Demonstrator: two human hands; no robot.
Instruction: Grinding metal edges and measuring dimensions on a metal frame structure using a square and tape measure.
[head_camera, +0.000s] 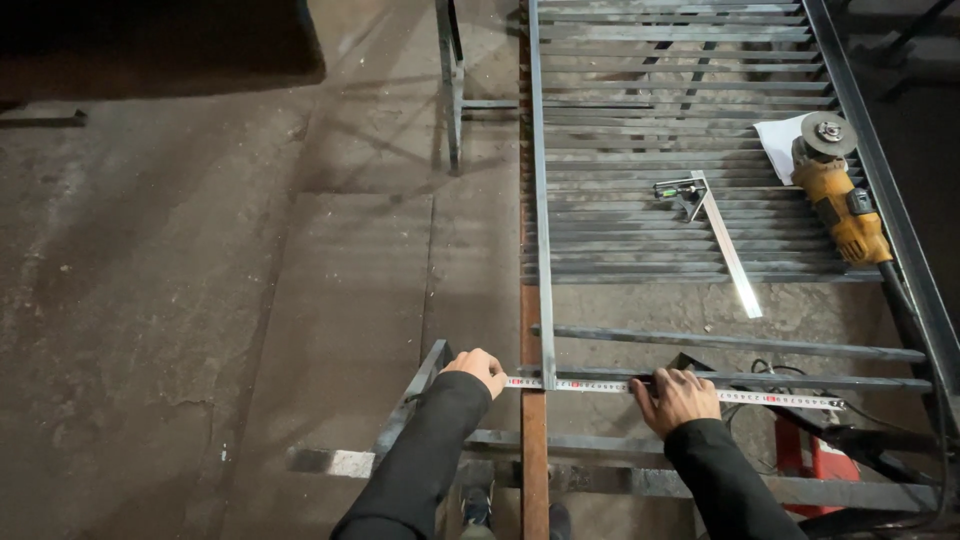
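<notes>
The floor (200, 280) is rough grey concrete, stained and cracked, with a dark shadowed patch at the far left. Over it lies a long steel frame (541, 200) of flat rails and many thin parallel bars, dull and scuffed, resting on a rusty brown beam (531, 440) and metal stands.

A tape measure (600, 386), a narrow pale ribbon with fine markings, is stretched flat across the near bars. The left hand (478, 370) pins one end of it at the frame's edge, fingers curled down over it. The right hand (676, 398) presses the tape onto a bar farther along, fingers spread and flat.

Farther up the bars rest a yellow angle grinder (845, 205) with a round grey disc, a shiny metal square (722, 240) and a white sheet of paper (778, 140). A red box (815, 462) sits below the frame.
</notes>
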